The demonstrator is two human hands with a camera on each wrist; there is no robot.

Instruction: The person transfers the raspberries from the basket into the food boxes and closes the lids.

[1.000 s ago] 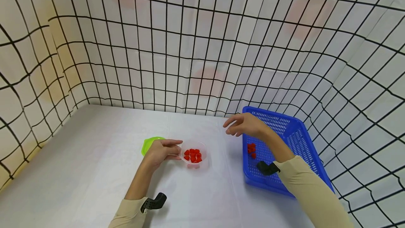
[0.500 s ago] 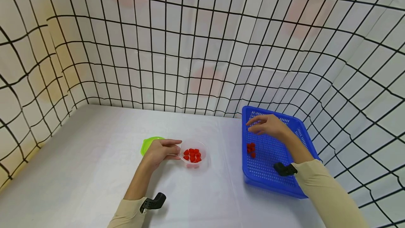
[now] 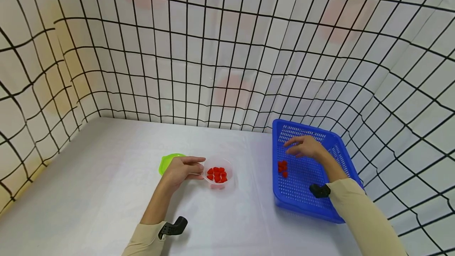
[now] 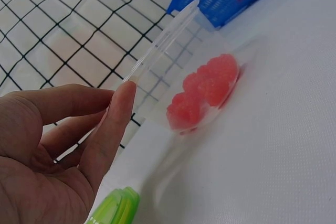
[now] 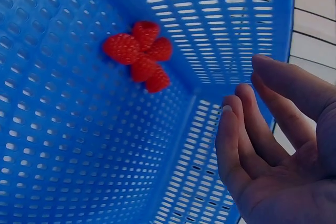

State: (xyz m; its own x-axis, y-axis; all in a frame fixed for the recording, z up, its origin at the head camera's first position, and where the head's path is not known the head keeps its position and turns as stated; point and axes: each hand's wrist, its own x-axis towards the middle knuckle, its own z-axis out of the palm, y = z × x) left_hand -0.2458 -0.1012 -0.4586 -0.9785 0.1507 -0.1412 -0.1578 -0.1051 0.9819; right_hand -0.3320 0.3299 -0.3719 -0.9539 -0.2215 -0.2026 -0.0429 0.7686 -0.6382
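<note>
My left hand (image 3: 177, 172) pinches the rim of a clear plastic tub (image 4: 181, 40) between thumb and fingers, as the left wrist view shows. Several red raspberries (image 3: 217, 174) lie at the bottom of this tub, which stands on the white table. Over the blue basket (image 3: 302, 207) hovers my right hand (image 3: 306, 147), its fingers loosely bent with nothing between them. A small cluster of raspberries (image 5: 139, 53) rests on the basket's floor against its side wall, apart from the right fingertips.
A bright green lid-like piece (image 3: 166, 163) lies on the table (image 3: 117, 192), partly hidden behind the left hand. Black wire mesh (image 3: 213, 62) with white sheeting behind it walls in the back and both sides. The basket stands close to the right mesh.
My right hand has moved rightward from the basket's left rim to over its inside, then slightly lower. The left hand and the tub have stayed in place.
</note>
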